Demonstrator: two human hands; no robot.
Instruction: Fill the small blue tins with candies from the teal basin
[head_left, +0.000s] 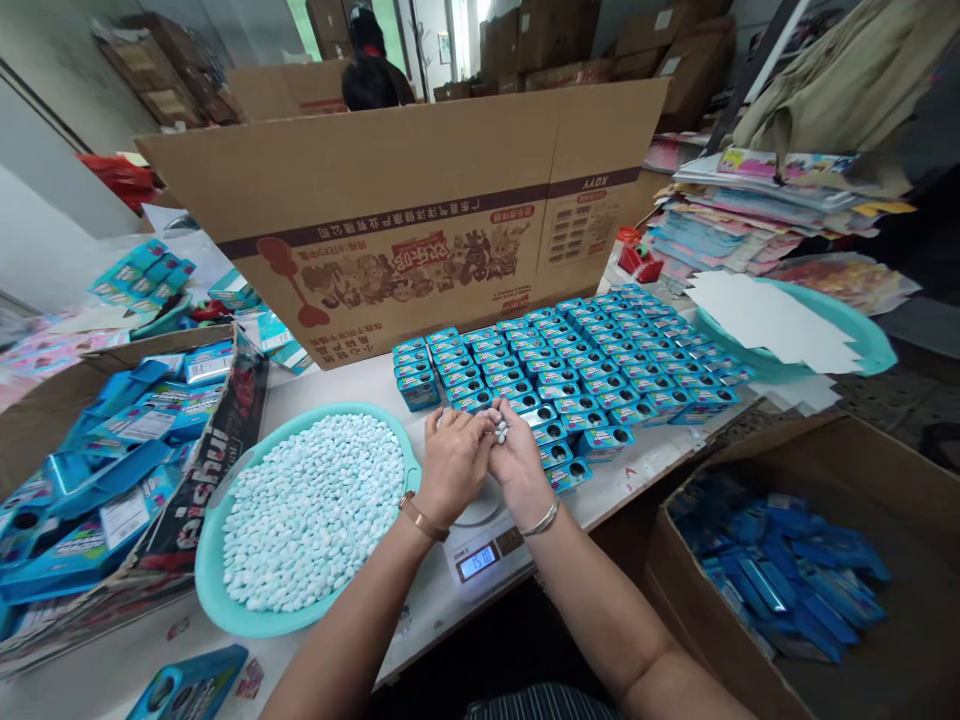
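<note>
Right hand [517, 458] cups white pellets [501, 430] above the bench [600, 492], left hand [454, 458] against it, its grip unclear. Pellets look light, hard, likely to roll; best cradled in a palm.

A small cluster of pale, candy-like pieces [501, 432] lies in the curled fingers of the right hand [517, 458], just beside the fingertips of the left hand [457, 455], which partly hide it. Each piece is small, rounded and whitish. To the left of the left hand, a broad loose heap of similar pieces [315, 510], white to pale mint, fills most of an oval turquoise basin [217, 600] near that wrist.
</note>
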